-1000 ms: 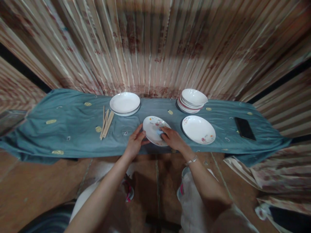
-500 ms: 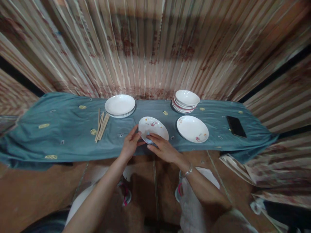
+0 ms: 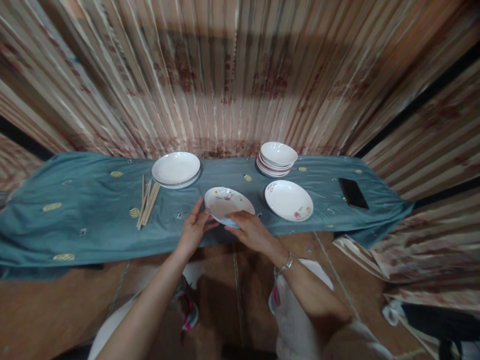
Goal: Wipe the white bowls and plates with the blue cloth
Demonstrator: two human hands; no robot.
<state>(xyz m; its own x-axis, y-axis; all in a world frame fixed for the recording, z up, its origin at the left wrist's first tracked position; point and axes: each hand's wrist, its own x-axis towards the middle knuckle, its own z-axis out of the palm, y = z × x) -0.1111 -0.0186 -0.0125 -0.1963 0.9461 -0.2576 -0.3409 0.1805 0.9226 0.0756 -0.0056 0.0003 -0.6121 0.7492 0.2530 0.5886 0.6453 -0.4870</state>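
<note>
A white plate with a floral rim (image 3: 229, 201) is held tilted above the table's front edge. My left hand (image 3: 195, 223) grips its left side, thumb near the rim and fingers beneath. At the near rim, my right hand (image 3: 248, 229) presses a light blue cloth (image 3: 229, 222) against the plate; most of the cloth is hidden under the fingers. Just to the right lies another floral plate (image 3: 288, 200), flat on the tablecloth.
The table wears a teal cloth (image 3: 101, 220). Stacked white plates (image 3: 176, 168) and several wooden chopsticks (image 3: 148, 204) lie to the left. A stack of bowls (image 3: 278, 156) stands at the back right, with a black phone (image 3: 353, 193) farther right. Curtains (image 3: 210, 90) hang behind.
My right hand has moved the cloth from the plate's inner surface to its near rim. The plate is tilted differently in my left hand. The whole view has shifted slightly.
</note>
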